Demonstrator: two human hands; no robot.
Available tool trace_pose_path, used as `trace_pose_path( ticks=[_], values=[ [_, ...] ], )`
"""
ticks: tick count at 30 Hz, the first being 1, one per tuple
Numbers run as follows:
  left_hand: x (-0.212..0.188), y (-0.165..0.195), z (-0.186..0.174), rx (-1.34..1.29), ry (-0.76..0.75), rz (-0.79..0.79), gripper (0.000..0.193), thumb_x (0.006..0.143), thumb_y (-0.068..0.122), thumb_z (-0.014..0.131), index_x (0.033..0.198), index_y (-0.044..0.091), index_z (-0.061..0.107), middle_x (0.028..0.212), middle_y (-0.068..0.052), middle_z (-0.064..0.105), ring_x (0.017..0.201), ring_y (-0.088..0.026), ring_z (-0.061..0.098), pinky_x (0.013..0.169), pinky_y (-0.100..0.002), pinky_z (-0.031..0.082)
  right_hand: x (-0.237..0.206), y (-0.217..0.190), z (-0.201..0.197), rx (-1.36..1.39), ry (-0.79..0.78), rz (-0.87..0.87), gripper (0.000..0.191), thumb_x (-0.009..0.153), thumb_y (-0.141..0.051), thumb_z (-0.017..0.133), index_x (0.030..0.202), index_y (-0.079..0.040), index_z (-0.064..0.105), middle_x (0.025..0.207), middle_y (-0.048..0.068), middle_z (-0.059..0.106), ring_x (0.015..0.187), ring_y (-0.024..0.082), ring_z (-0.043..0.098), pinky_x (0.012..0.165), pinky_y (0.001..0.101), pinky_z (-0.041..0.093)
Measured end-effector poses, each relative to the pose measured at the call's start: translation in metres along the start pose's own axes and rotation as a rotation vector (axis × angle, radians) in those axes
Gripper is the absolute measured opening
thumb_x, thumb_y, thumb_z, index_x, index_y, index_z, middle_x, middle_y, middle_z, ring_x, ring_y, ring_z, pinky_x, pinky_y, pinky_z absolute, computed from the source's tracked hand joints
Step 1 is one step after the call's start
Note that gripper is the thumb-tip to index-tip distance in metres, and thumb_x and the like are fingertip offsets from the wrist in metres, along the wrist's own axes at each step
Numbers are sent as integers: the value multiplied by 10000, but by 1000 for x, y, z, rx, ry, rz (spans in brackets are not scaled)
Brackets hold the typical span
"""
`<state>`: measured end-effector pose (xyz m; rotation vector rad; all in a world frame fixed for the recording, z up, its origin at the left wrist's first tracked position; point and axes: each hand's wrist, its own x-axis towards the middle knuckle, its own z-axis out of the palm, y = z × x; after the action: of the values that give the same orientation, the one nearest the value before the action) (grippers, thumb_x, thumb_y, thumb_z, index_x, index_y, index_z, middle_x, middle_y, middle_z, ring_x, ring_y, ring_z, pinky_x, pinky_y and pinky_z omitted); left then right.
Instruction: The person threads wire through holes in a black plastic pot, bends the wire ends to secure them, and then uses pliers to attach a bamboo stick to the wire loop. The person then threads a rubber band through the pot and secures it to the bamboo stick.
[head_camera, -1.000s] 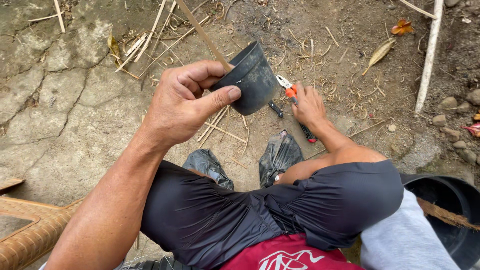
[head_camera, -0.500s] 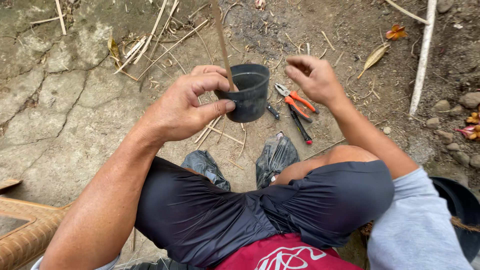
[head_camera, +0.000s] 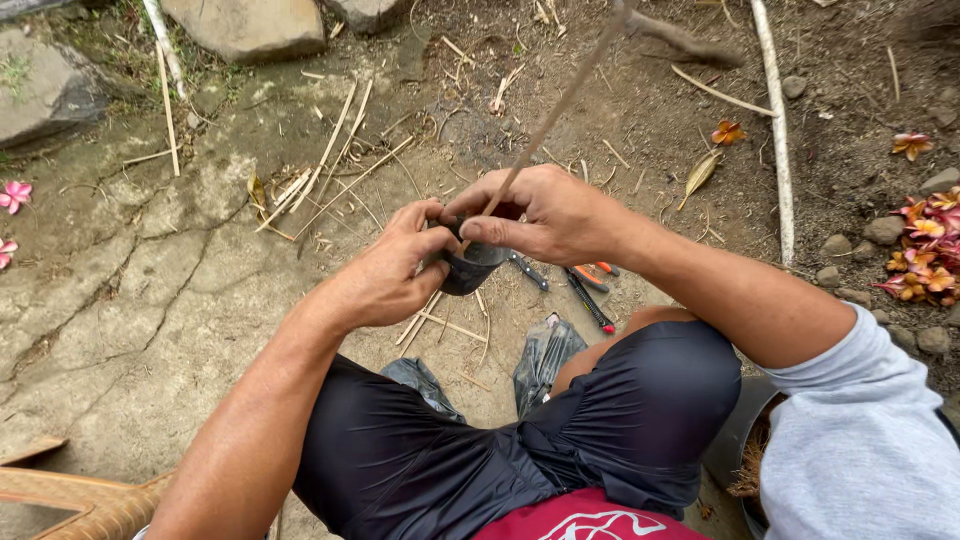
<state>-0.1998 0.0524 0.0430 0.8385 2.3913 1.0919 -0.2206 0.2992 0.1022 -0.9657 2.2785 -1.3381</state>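
At frame centre, the left hand (head_camera: 385, 275) wraps the wall of a small black plastic pot (head_camera: 470, 268), smooth and round. The right hand (head_camera: 545, 215), previously open above the pliers (head_camera: 592, 274), now pinches a thin brown stick (head_camera: 555, 110) at the pot mouth. Cracked, dry ground (head_camera: 120, 300) lies beneath.

No packages, labels, signs or screens show anywhere on the bare, stick-strewn ground.
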Motion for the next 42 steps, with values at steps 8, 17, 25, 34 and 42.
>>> trace_pose_path(
  ticks=[8,17,25,34,42],
  values=[
    [0,24,-6,-72,177,-243,766,758,205,707,1459,140,405,1589,-269,121,1465,-521,249,1111,-587,394,7,-10,9,188,184,125,265,1038,-239,622,1079,-8,745,861,42,771,778,106,733,705,260,618],
    [0,36,-13,-265,227,-375,668,774,366,759,1295,89,445,1361,-139,398,1198,-338,612,766,-440,627,25,-22,6,254,241,67,299,1054,-258,591,1081,8,724,879,71,751,764,119,730,681,263,638],
    [-4,12,-13,-98,232,-387,612,763,336,750,1259,83,496,1271,-149,498,1106,-290,607,918,-451,532,10,-21,-30,364,360,-35,471,1116,-364,477,1194,47,695,1035,127,752,835,159,754,736,294,652],
    [-4,12,-11,-165,237,-477,619,695,334,702,1240,111,512,1221,-171,548,977,-290,657,772,-480,558,-14,-17,-74,370,513,-146,427,1190,-309,429,1295,39,651,1169,162,737,913,198,755,796,330,662],
    [-3,7,-9,-127,253,-457,600,680,328,716,1212,106,548,1201,-167,569,946,-275,660,785,-471,537,-36,13,-112,531,593,-240,328,1188,-198,390,1170,10,643,1077,162,709,954,277,737,851,455,619]
  ],
)
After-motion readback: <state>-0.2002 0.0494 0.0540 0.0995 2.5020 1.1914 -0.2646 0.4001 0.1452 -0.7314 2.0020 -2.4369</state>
